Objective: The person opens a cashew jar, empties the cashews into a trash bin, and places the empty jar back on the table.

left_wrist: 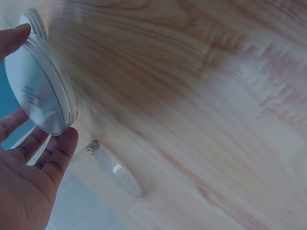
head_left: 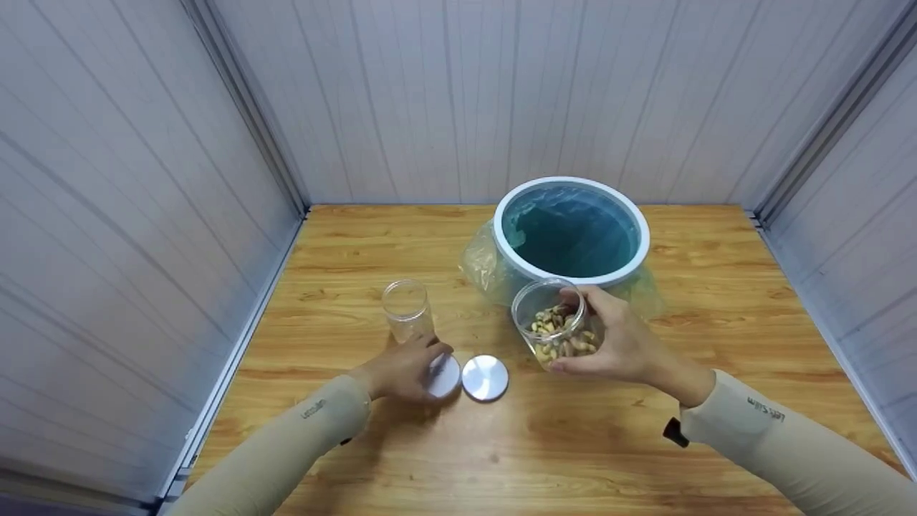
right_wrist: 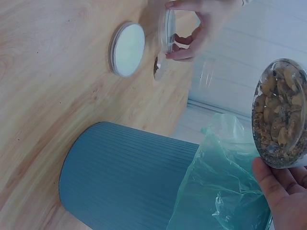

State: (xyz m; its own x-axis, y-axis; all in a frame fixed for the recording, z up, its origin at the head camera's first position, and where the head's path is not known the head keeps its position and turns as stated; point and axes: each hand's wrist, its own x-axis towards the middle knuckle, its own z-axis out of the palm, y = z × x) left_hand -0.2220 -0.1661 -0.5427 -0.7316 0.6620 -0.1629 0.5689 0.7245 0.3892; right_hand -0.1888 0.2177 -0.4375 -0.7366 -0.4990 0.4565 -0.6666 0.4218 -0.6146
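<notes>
My right hand (head_left: 627, 344) grips a clear plastic jar (head_left: 528, 331), tilted, with mixed nuts (head_left: 559, 326) inside. This jar is at the front of the bin's rim; the right wrist view shows its base (right_wrist: 279, 112), nuts against it. My left hand (head_left: 405, 365) pinches a round white lid (head_left: 445, 378) by its edge, thumb on one side and fingers on the other; small print marks the lid (left_wrist: 36, 91) in the left wrist view. Just beyond that hand stands a second clear jar (head_left: 406, 301). Another white lid (head_left: 486, 378) lies flat on the table between the hands.
A blue ribbed bin (right_wrist: 124, 167) with a white rim (head_left: 500, 236) stands at the back right. Its translucent green liner bag (head_left: 481, 261) hangs over the outside. Pale panel walls (head_left: 458, 100) enclose the wooden table (head_left: 516, 459) at the back and sides.
</notes>
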